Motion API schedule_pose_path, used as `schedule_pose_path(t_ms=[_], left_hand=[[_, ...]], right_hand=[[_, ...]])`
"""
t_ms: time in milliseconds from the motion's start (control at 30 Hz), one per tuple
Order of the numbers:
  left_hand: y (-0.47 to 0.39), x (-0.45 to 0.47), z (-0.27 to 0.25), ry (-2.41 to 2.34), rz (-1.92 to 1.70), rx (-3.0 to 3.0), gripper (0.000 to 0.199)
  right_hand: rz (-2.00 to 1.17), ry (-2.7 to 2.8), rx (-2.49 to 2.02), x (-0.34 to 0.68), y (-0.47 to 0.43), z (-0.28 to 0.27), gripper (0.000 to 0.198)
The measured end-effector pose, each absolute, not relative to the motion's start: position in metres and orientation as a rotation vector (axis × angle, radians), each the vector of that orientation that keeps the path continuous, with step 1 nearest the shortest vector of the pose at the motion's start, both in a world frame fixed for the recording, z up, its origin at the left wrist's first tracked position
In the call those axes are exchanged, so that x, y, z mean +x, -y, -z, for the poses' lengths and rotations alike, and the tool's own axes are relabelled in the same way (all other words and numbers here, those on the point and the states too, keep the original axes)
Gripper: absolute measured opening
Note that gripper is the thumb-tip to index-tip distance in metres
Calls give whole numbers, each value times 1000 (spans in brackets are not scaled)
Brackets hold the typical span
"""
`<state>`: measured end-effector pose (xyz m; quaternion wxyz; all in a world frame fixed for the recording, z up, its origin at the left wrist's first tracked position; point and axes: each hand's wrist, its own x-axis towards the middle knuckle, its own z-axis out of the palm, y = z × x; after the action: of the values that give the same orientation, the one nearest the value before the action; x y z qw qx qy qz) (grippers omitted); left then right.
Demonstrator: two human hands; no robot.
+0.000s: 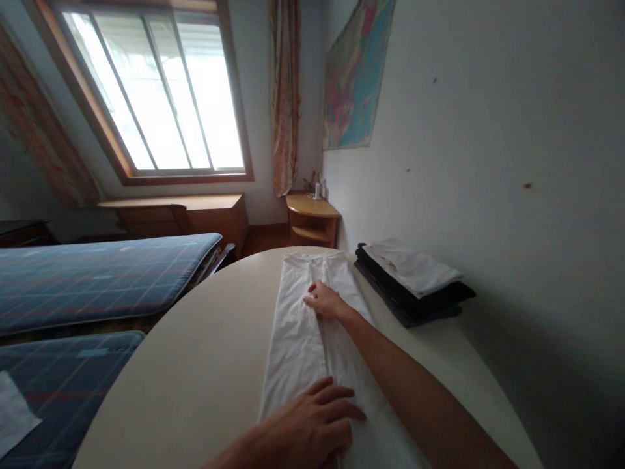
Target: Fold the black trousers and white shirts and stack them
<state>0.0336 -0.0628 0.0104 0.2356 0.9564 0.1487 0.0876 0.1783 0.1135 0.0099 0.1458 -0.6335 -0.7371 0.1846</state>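
White garment [293, 352] lies folded at centre frame

On a round table [205, 352], the left hand [317, 417] rests at lower centre, fingers loosely spread; the right hand [325, 302] curls above it, its hold unclear. Uneven pressure could crease the layers. The garment's top end nears the far rim; tabletop lies open at left, while a folded clothes stack [415, 273] narrows the right.
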Motion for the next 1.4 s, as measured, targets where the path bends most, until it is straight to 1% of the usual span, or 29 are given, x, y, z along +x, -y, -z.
schedule_pose_path(t_ms=[100, 267, 333, 433, 533, 600, 667, 767, 900, 967, 1100, 1200, 1400], left_hand=[[63, 33, -10, -407, -227, 2636, 19], [61, 31, -5, -483, -301, 2664, 26], [58, 30, 1, -683, -370, 2669, 35], [52, 28, 12, -1142, -448, 2589, 53], [47, 26, 20, -1379, -371, 2465, 70], [46, 25, 19, -1347, -276, 2445, 74], [46, 25, 16, -1277, -218, 2462, 71], [49, 26, 10, -1217, -178, 2478, 71], [47, 24, 5, -1195, -134, 2472, 75], [42, 20, 2, -1162, -125, 2476, 76], [32, 11, -1, -1083, -172, 2486, 68], [26, 8, 6, -1131, -195, 2500, 69], [21, 8, 18, -1187, -157, 2512, 82]], right_hand=[[-449, 2128, -1803, 178, -112, -9, 31], [-345, 2098, -1835, 176, -112, -2, 38], [-340, 2121, -1820, 178, -112, 0, 37], [-350, 2195, -1734, 182, -113, 2, 28], [-344, 2230, -1680, 184, -115, 3, 22], [-317, 2220, -1693, 183, -118, 6, 24], [-275, 2188, -1738, 180, -124, 8, 29], [-224, 2149, -1810, 175, -138, 12, 37], [-232, 2186, -1843, 167, -163, 17, 43], [-250, 2215, -1844, 163, -177, 19, 43], [-252, 2246, -1835, 155, -204, 22, 47], [-209, 2234, -1830, 153, -217, 23, 51], [-52, 2202, -1799, 152, -221, 20, 44]])
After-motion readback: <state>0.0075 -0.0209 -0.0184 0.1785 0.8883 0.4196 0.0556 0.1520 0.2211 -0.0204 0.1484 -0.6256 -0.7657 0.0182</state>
